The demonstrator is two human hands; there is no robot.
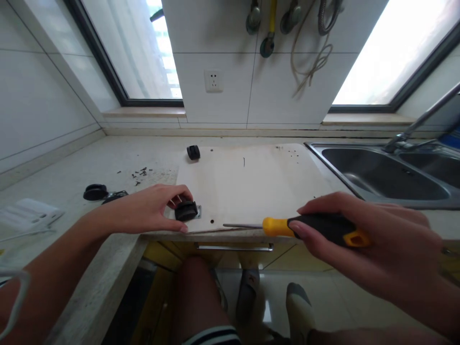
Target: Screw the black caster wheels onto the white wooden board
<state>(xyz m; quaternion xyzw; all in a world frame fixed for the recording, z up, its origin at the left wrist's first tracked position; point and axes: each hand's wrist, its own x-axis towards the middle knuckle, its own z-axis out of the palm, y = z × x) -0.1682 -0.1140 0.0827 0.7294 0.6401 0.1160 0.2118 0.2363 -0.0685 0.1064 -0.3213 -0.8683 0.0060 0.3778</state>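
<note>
A screwdriver with a yellow and black handle lies in my right hand, fingers wrapped round it, its thin shaft pointing left over the counter's front edge. At the near left corner of a white board, my left hand grips a black caster wheel between thumb and fingers. The caster's metal mounting plate rests on the board. Another black caster stands at the board's far left corner. Dark holes mark the board near both casters and at its far right.
Several small screws are scattered on the counter left of the board. More black casters lie further left, partly behind my forearm, beside a white power strip. A steel sink with a faucet is at the right.
</note>
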